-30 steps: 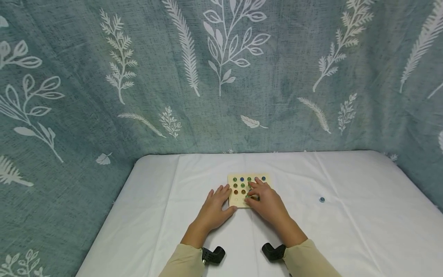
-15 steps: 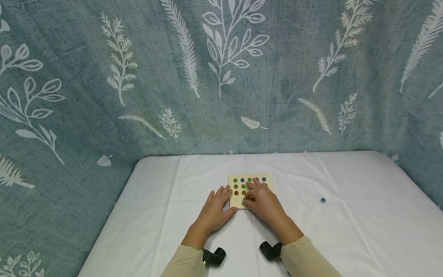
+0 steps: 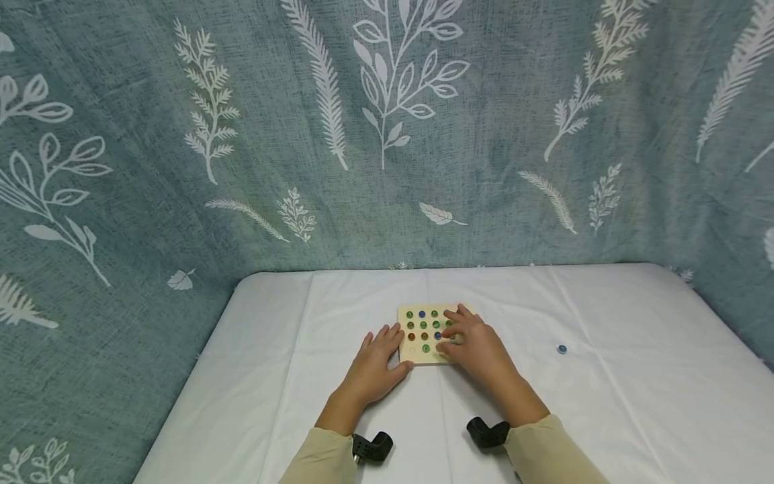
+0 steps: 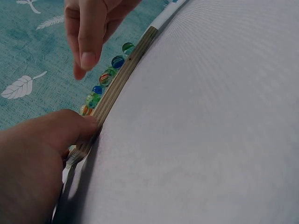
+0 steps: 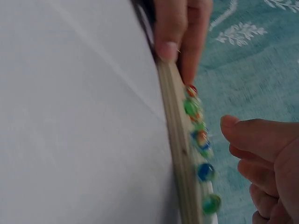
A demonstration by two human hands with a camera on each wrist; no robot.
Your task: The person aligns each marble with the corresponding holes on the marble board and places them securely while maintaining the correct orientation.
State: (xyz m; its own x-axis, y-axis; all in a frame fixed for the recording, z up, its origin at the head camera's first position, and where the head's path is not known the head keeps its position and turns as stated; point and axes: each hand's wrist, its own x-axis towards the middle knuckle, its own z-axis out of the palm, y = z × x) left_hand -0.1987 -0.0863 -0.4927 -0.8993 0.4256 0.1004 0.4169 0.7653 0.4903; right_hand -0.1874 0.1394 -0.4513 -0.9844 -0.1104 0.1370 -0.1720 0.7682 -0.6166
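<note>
A pale wooden board with rows of round hollows bears several coloured glass marbles. At its near left corner my left hand rests with fingers spread, fingertips along the left side and thumb pressed to the front edge. My right hand hovers over the board's right part, fingers loosely bent, and no marble shows between them. Just left of its fingertips sits a green marble in the front row. A bare hollow lies farther left. Side-on, the right wrist view shows a blue marble on the board. The right hand hides some marbles.
A lone blue marble lies on the white cloth to the right. Behind the table hangs a teal curtain with a leaf print. Each wrist wears a black camera mount.
My right hand first shifted left over the front row, then drew back to the right, and the green marble now sits uncovered in that row. The left hand stays put.
</note>
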